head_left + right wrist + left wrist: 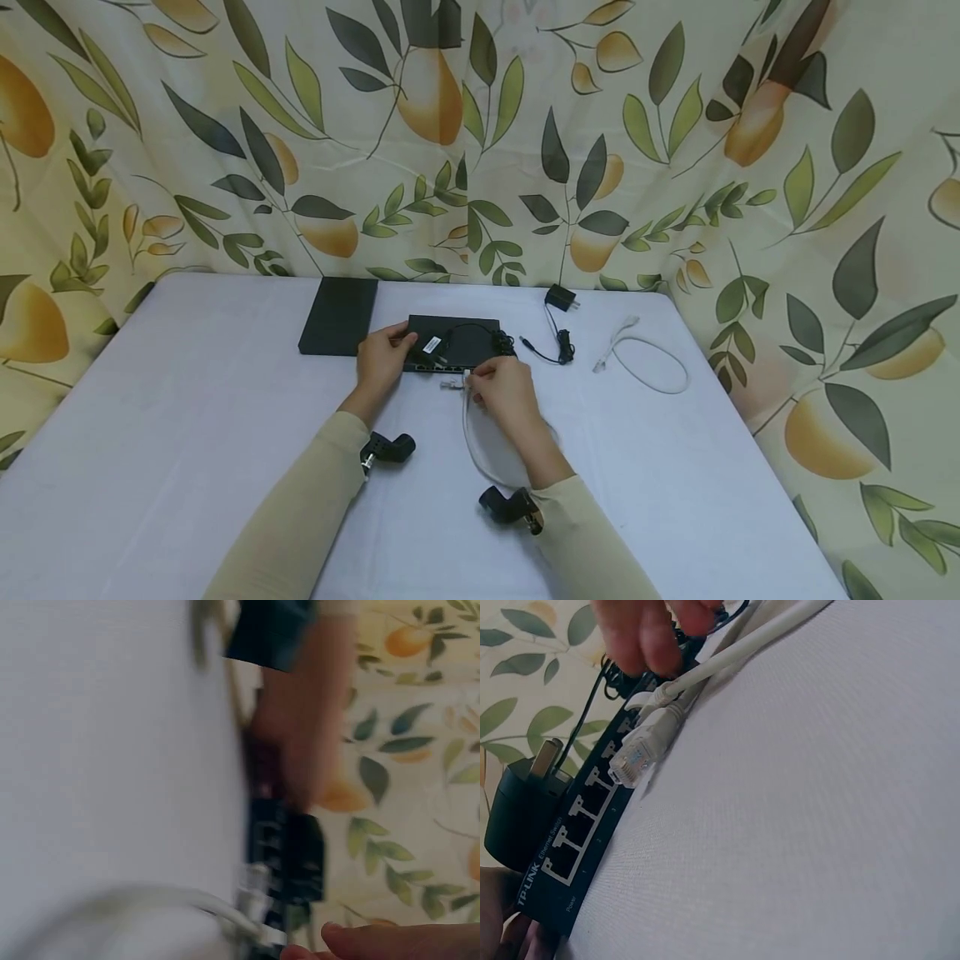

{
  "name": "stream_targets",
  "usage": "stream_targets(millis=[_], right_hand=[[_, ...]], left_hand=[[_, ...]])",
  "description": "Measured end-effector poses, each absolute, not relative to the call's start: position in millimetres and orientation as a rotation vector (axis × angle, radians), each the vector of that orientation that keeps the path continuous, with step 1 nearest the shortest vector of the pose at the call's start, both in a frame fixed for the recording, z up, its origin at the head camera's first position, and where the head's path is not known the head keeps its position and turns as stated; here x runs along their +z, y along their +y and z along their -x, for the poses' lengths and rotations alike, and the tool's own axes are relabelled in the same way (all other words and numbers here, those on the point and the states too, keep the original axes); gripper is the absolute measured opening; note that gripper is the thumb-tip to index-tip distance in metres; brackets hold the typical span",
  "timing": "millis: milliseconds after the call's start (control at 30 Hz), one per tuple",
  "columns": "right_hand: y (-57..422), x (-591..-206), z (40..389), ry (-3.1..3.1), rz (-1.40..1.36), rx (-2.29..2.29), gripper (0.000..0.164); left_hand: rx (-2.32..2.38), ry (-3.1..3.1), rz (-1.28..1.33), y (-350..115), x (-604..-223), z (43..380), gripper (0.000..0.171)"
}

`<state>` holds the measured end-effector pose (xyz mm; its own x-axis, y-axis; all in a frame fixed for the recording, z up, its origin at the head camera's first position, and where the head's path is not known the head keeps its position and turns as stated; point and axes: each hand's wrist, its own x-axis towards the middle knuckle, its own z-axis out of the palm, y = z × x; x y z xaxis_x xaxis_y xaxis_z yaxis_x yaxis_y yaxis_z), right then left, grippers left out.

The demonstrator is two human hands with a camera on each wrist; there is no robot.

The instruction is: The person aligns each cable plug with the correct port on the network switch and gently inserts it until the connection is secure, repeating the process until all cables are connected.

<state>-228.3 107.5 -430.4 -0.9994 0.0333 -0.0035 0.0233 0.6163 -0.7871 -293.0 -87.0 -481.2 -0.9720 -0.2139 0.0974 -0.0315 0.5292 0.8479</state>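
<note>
A black TP-LINK Ethernet switch (480,329) lies on the table, its row of ports (577,821) facing the person. My left hand (381,358) grips the switch's left end. At the front edge, my right hand (510,392) pinches a white network cable (467,425) by one plug (651,697), up against a port. How deep that plug sits is hidden. The cable's other plug (637,754) lies loose in front of the ports. On top of the switch rests a black power adapter (521,810) with its wire.
Left of the switch lies a flat black box (339,317). To the right are another black power adapter (560,297) with its lead and a second white network cable (667,354). A patterned curtain (480,167) hangs behind the white-covered table (187,417).
</note>
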Motion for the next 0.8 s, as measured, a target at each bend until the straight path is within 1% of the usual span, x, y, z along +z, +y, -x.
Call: stream_targets(millis=[133,267,467,600,800], right_hand=[[130.0,-410.6,238.0,-2.730,0.123,1.424,0.015],[158.4,-400.1,260.3,-2.679,0.226,1.425,0.018],[185.0,-407.5,289.5,-2.808,0.317,1.564,0.026],[188.4,-415.7,296.4,-2.866,0.334,1.693,0.029],[189.3,-422.2,299.6,-2.767,0.368,2.039,0.033]], left_hand=[[-1.439,-2.577,-0.206,-86.7,-481.4,293.5,0.036],[-1.426,-2.577,-0.201,-87.0,-483.2,294.6,0.036],[-1.438,-2.588,-0.220,-88.0,-484.9,295.0,0.036],[-1.456,-2.584,-0.223,-88.2,-484.5,295.2,0.037],[-1.458,-2.577,-0.219,-88.9,-483.5,294.8,0.036]])
